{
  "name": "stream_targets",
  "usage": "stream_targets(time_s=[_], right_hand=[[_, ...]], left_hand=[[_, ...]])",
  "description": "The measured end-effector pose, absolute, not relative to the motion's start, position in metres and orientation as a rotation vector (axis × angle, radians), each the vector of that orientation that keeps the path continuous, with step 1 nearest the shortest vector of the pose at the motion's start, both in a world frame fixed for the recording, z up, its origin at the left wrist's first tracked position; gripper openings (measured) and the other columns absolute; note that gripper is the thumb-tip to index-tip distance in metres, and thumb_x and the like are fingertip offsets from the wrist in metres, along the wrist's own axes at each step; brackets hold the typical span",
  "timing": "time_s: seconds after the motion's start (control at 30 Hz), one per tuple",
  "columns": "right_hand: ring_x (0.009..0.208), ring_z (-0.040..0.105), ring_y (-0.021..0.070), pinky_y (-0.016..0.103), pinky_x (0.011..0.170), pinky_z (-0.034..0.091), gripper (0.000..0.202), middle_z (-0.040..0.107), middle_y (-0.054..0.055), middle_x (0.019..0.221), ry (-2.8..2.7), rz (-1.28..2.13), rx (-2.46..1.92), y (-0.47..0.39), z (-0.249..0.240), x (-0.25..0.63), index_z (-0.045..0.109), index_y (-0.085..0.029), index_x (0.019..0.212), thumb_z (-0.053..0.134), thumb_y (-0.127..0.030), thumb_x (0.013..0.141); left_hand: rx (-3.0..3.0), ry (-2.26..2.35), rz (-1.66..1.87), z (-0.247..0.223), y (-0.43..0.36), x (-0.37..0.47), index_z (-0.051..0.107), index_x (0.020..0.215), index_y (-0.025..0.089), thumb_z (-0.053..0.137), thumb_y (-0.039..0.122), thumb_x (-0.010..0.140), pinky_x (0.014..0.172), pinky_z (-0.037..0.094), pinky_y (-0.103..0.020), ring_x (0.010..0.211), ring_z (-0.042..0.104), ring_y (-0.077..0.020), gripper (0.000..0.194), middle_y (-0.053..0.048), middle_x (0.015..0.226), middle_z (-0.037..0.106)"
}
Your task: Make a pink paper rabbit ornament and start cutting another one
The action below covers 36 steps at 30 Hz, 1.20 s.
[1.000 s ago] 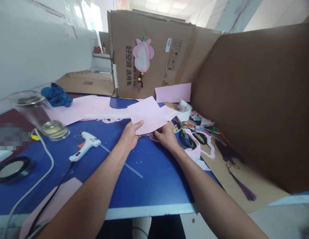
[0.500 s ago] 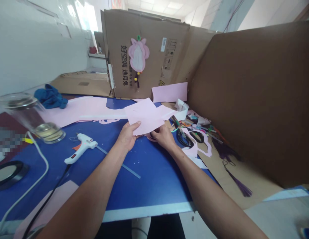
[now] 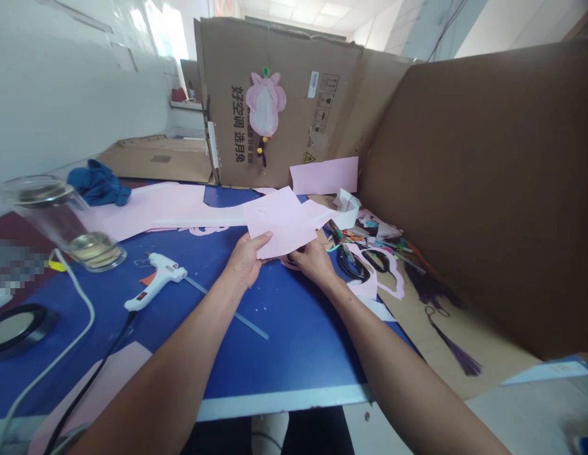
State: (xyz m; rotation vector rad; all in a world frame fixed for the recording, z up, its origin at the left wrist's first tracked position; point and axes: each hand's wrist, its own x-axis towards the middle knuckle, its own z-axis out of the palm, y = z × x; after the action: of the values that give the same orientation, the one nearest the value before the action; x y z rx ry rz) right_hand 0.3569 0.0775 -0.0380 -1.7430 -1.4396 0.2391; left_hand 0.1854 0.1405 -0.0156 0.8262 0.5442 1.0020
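A pink sheet of paper [image 3: 279, 224] is raised a little over the blue table. My left hand [image 3: 246, 258] pinches its lower left edge, thumb on top and fingers underneath. At the sheet's lower right edge is my right hand [image 3: 313, 260], its fingers curled round something dark and partly hidden under the paper; I cannot make out what it is. Beyond the sheet lie larger pink paper pieces [image 3: 180, 205]. Black-handled scissors [image 3: 353, 262] rest to the right of my right hand, beside a pink cut-out outline [image 3: 397, 281].
On the left are a white glue gun [image 3: 156, 281], a glass jar [image 3: 66, 221], a black tape roll [image 3: 16, 328] and a blue cloth [image 3: 98, 183]. Cardboard panels [image 3: 294, 114] stand behind and at the right. A purple tassel [image 3: 458, 354] lies at the right.
Both hands and the pink sheet have shifted very slightly to the right in the view. Both grips look the same.
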Motion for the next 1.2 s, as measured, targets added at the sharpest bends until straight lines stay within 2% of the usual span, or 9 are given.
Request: stream_targets(time_s=[0.1, 0.17, 0.43, 0.73, 1.0, 1.2], right_hand=[[0.108, 0.077, 0.0324, 0.038, 0.091, 0.058, 0.035, 0.083, 0.013, 0.121, -1.444, 0.229, -1.651, 0.0781, -0.0401, 0.3575, 0.079, -0.019, 0.115, 0.068, -0.014, 0.082], [0.115, 0.076, 0.0322, 0.039, 0.098, 0.057, 0.041, 0.082, 0.012, 0.128, -1.460, 0.237, -1.602, 0.0789, -0.0420, 0.3584, 0.079, -0.019, 0.120, 0.067, -0.011, 0.081], [0.121, 0.075, 0.0325, 0.041, 0.104, 0.056, 0.041, 0.081, 0.012, 0.133, -1.471, 0.244, -1.569, 0.0798, -0.0448, 0.3600, 0.080, -0.019, 0.122, 0.069, -0.013, 0.082], [0.120, 0.076, 0.0330, 0.042, 0.100, 0.059, 0.040, 0.082, 0.011, 0.129, -1.442, 0.281, -1.600, 0.0783, -0.0423, 0.3583, 0.081, -0.021, 0.121, 0.071, -0.014, 0.083], [0.126, 0.074, 0.0328, 0.043, 0.106, 0.057, 0.043, 0.081, 0.011, 0.133, -1.463, 0.256, -1.572, 0.0797, -0.0446, 0.3594, 0.080, -0.021, 0.125, 0.071, -0.013, 0.083], [0.127, 0.073, 0.0329, 0.043, 0.109, 0.056, 0.046, 0.080, 0.011, 0.135, -1.503, 0.208, -1.530, 0.0806, -0.0448, 0.3596, 0.079, -0.022, 0.131, 0.071, -0.015, 0.086]], left_hand=[[0.824, 0.552, 0.982, -0.0159, 0.1380, 0.1869, 0.077, 0.118, 0.013, 0.084, 0.019, 0.079, 0.090, 0.067, -0.048, 0.108, 0.080, -0.0360, 0.041, -0.019, 0.116, 0.084], [0.824, 0.559, 0.972, -0.0160, 0.1365, 0.1876, 0.077, 0.117, 0.012, 0.084, 0.019, 0.079, 0.087, 0.068, -0.047, 0.105, 0.081, -0.0357, 0.039, -0.019, 0.115, 0.084], [0.842, 0.583, 0.965, -0.0149, 0.1344, 0.1876, 0.077, 0.118, 0.012, 0.082, 0.021, 0.082, 0.070, 0.066, -0.038, 0.097, 0.082, -0.0332, 0.038, -0.020, 0.119, 0.083], [0.832, 0.553, 0.959, -0.0175, 0.1354, 0.1875, 0.077, 0.119, 0.013, 0.085, 0.021, 0.081, 0.083, 0.067, -0.043, 0.106, 0.081, -0.0350, 0.040, -0.019, 0.119, 0.083], [0.846, 0.564, 0.960, -0.0175, 0.1355, 0.1883, 0.077, 0.120, 0.012, 0.084, 0.022, 0.081, 0.073, 0.066, -0.038, 0.098, 0.082, -0.0325, 0.041, -0.019, 0.119, 0.083], [0.837, 0.556, 0.957, -0.0189, 0.1355, 0.1888, 0.078, 0.119, 0.013, 0.085, 0.022, 0.080, 0.083, 0.067, -0.044, 0.101, 0.081, -0.0344, 0.041, -0.019, 0.116, 0.084]])
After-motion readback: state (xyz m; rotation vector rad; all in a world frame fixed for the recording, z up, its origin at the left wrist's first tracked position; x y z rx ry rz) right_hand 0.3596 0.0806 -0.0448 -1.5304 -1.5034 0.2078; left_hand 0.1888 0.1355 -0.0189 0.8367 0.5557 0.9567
